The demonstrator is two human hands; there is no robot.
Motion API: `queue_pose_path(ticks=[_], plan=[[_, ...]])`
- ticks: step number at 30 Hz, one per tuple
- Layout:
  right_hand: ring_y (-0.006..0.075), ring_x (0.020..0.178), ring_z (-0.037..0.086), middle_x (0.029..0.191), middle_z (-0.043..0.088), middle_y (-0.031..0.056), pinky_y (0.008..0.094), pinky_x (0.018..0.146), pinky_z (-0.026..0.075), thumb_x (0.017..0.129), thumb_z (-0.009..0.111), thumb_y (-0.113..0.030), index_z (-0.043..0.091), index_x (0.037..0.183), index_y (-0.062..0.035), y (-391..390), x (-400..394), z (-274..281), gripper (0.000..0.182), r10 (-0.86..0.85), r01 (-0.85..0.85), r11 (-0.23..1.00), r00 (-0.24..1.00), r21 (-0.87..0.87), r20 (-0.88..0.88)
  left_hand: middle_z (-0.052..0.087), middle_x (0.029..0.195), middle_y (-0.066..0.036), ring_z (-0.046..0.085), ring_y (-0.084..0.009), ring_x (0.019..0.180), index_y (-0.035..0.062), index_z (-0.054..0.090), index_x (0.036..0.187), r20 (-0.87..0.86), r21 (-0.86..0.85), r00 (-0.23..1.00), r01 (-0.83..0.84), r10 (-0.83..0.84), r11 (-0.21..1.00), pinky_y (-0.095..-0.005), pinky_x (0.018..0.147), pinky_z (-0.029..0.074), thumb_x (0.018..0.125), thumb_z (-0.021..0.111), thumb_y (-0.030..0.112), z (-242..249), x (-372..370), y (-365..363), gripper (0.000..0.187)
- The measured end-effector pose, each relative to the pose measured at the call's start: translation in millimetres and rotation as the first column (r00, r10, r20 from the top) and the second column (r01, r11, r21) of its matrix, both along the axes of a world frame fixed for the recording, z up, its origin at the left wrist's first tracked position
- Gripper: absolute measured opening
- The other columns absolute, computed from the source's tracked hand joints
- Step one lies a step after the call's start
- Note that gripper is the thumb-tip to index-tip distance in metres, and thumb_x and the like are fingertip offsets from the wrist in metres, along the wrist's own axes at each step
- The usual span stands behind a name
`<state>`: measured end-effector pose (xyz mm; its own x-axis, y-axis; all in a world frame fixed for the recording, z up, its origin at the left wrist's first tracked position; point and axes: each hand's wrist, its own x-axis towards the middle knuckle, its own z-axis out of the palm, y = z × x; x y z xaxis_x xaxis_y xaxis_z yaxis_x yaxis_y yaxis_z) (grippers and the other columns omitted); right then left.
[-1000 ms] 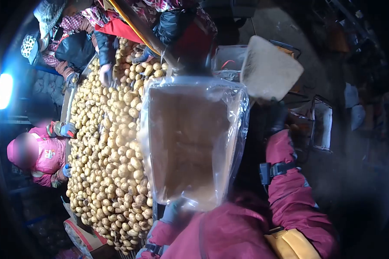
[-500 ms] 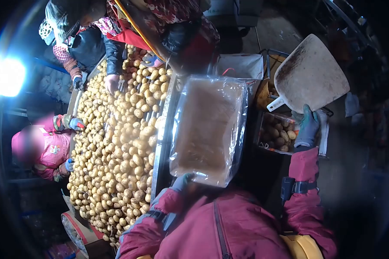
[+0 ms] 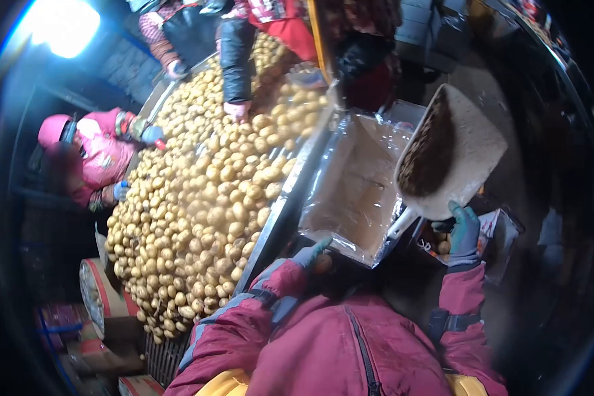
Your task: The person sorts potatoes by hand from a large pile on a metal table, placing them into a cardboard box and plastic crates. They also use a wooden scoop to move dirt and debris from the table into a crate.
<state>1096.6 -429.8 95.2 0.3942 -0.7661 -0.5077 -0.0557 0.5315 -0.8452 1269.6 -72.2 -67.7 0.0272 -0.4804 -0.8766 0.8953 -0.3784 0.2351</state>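
My right hand (image 3: 465,232), in a grey-green glove, grips the near edge of a white plastic scoop (image 3: 478,148). The scoop is dirty brown inside, and its short handle points down and left, over the right rim of a box (image 3: 350,198) lined with clear plastic. No potatoes show in this box. My gloved left hand (image 3: 312,253) is at the box's near left corner, its fingers stretched out and the fingertips at the rim. To the left, potatoes (image 3: 198,218) cover a large sorting table with a metal edge (image 3: 287,195).
A co-worker in pink (image 3: 99,155) stands at the far left side, hands at the potatoes. Other workers' arms (image 3: 236,66) reach in from the top. A second box of potatoes (image 3: 442,247) sits under the scoop. Cardboard boxes (image 3: 102,303) stand lower left.
The scoop has come left and lower, from beside the lined box to its right rim, still in my right hand. The box appears turned and shifted right; my view has shifted too.
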Motion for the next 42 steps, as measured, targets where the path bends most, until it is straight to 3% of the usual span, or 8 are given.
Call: queue_pose_path(ticks=[3, 6, 15, 20, 22, 26, 30, 42], plan=[[0.0214, 0.059, 0.068, 0.076, 0.066, 0.0104, 0.0318, 0.054, 0.058, 0.094, 0.068, -0.014, 0.061, 0.086, -0.0029, 22, 20, -31, 0.015, 0.286, -0.282, 0.954, 0.958, -0.099, 0.033, 0.066, 0.082, -0.006, 0.061, -0.0186, 0.072, 0.0046, 0.070, 0.109, 0.344, -0.139, 0.938, 0.009, 0.039, 0.990, -0.0283, 0.063, 0.051, 0.100, 0.057, 0.053, 26, -15, 35, 0.051], [0.0185, 0.056, 0.064, 0.068, 0.063, 0.0074, 0.0318, 0.052, 0.055, 0.093, 0.071, -0.016, 0.059, 0.071, -0.0045, 60, 56, -40, 0.028, 0.489, -0.489, 0.852, 0.871, -0.186, -0.050, 0.069, 0.114, -0.013, 0.069, -0.0259, 0.087, 0.0039, 0.065, 0.127, -0.031, -0.202, 0.983, -0.184, 0.181, 0.962, -0.0290, 0.064, 0.053, 0.102, 0.054, 0.049, 98, -4, 70, 0.053], [0.0183, 0.061, 0.066, 0.078, 0.069, 0.0103, 0.0342, 0.052, 0.058, 0.092, 0.071, -0.018, 0.065, 0.080, 0.0018, 211, 174, -21, 0.024, 0.852, -0.853, 0.521, 0.521, 0.008, 0.061, 0.070, 0.117, -0.015, 0.071, -0.0247, 0.090, 0.0010, 0.058, 0.135, 0.198, -0.259, 0.803, -0.510, 0.562, 0.820, -0.0328, 0.070, 0.058, 0.103, 0.051, 0.050, 145, 2, 234, 0.059], [0.0171, 0.059, 0.065, 0.084, 0.073, 0.0105, 0.0288, 0.055, 0.052, 0.092, 0.069, -0.020, 0.069, 0.083, 0.0027, 309, 245, -36, 0.025, 0.969, -0.950, 0.123, 0.178, -0.287, -0.173, 0.069, 0.109, -0.013, 0.067, -0.0215, 0.085, 0.0010, 0.058, 0.130, 0.232, -0.306, 0.704, -0.602, 0.671, 0.738, -0.0321, 0.075, 0.056, 0.106, 0.049, 0.038, 172, -9, 313, 0.045], [0.0158, 0.059, 0.065, 0.082, 0.074, 0.0099, 0.0276, 0.056, 0.050, 0.092, 0.070, -0.021, 0.070, 0.082, 0.0022, 368, 266, -8, 0.025, 0.993, -0.994, 0.111, 0.111, -0.010, -0.029, 0.070, 0.097, -0.015, 0.069, -0.0229, 0.078, -0.0003, 0.065, 0.117, 0.426, -0.169, 0.635, -0.644, 0.644, 0.746, -0.0319, 0.068, 0.056, 0.103, 0.057, 0.039, 195, -16, 338, 0.043], [0.0146, 0.058, 0.067, 0.076, 0.073, 0.0104, 0.0266, 0.052, 0.051, 0.088, 0.066, -0.019, 0.075, 0.089, 0.0029, 499, 282, 47, 0.024, 0.945, -0.911, -0.312, -0.267, -0.270, -0.190, 0.069, 0.075, -0.012, 0.070, -0.0241, 0.064, -0.0028, 0.068, 0.091, 0.569, -0.028, 0.511, -0.772, 0.645, 0.635, -0.0322, 0.060, 0.056, 0.099, 0.066, 0.039, 179, -51, 405, 0.043], [0.0164, 0.073, 0.071, 0.081, 0.074, 0.0082, 0.0291, 0.064, 0.057, 0.092, 0.068, -0.031, 0.075, 0.099, -0.0009, 585, 283, 9, 0.032, 0.867, -0.817, -0.497, -0.458, -0.291, -0.194, 0.071, 0.084, -0.014, 0.070, -0.0212, 0.069, -0.0063, 0.070, 0.105, 0.955, 0.184, 0.295, -0.656, 0.024, 0.732, -0.0331, 0.062, 0.054, 0.101, 0.064, 0.027, 129, -117, 482, 0.034], [0.0211, 0.070, 0.072, 0.084, 0.074, 0.0138, 0.0295, 0.061, 0.058, 0.098, 0.060, -0.027, 0.071, 0.105, 0.0002, 642, 263, 6, 0.030, 0.832, -0.832, -0.554, -0.552, 0.026, 0.053, 0.075, 0.096, -0.017, 0.073, -0.0264, 0.073, -0.0009, 0.069, 0.107, 0.717, 0.059, -0.009, -0.996, 0.697, -0.073, -0.0376, 0.053, 0.058, 0.095, 0.067, 0.030, 134, -266, 604, 0.034]])
